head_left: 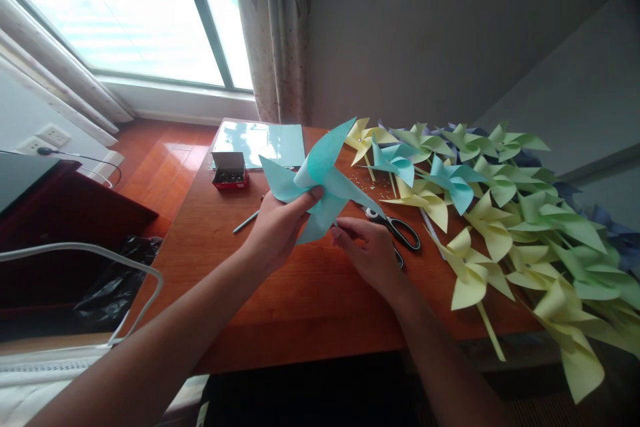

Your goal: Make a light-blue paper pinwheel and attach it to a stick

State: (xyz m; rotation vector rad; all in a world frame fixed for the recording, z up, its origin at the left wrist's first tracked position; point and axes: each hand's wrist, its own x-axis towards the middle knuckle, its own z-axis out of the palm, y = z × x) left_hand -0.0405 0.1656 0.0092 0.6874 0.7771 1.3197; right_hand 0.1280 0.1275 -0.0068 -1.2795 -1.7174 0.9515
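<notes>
A light-blue paper pinwheel (325, 170) is held up over the middle of the table. My left hand (283, 223) grips it from the left, thumb pressed near its centre and the other fingers behind the paper. Close to its lower right blade is my right hand (367, 247), fingertips pinched together; what lies between them is too small to make out. Partly behind that hand, black-handled scissors (407, 233) rest on the table. A thin blue stick (246, 221) lies left of the pinwheel, partly hidden by my left hand.
Many yellow, green, blue and purple pinwheels (470, 267) crowd the table's right side, some overhanging its front edge. An open red box (231, 178) of small dark pieces stands by stacked light-blue sheets (285, 140). Small scraps dot the brown table (280, 320).
</notes>
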